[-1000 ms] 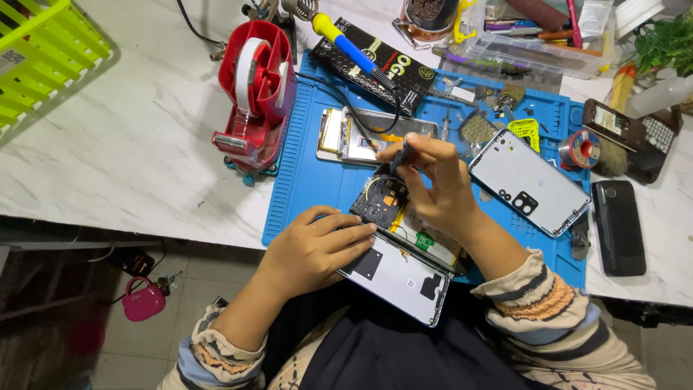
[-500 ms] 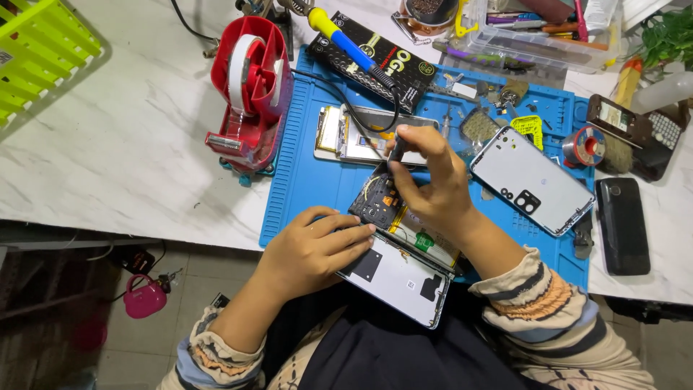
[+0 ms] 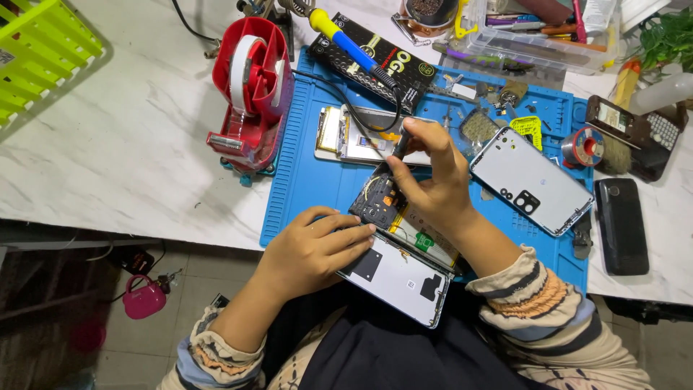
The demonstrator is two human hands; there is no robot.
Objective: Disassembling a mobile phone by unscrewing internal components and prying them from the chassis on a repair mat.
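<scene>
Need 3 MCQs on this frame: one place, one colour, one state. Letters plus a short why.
1. Where is the tape dispenser?
A. left of the mat
B. right of the mat
C. on the floor

2. What colour is the mat?
A. green
B. blue
C. grey

3. What state is the phone under the hands in?
A. closed and whole
B. open, insides showing
C. wrapped in a box

Key: 1 A, the red dispenser stands at the mat's left edge. 2 B, the mat under the phone is blue. 3 B, the left hand steadies it while the right hand works a tool on the bared board, and a back cover lies apart.
</scene>
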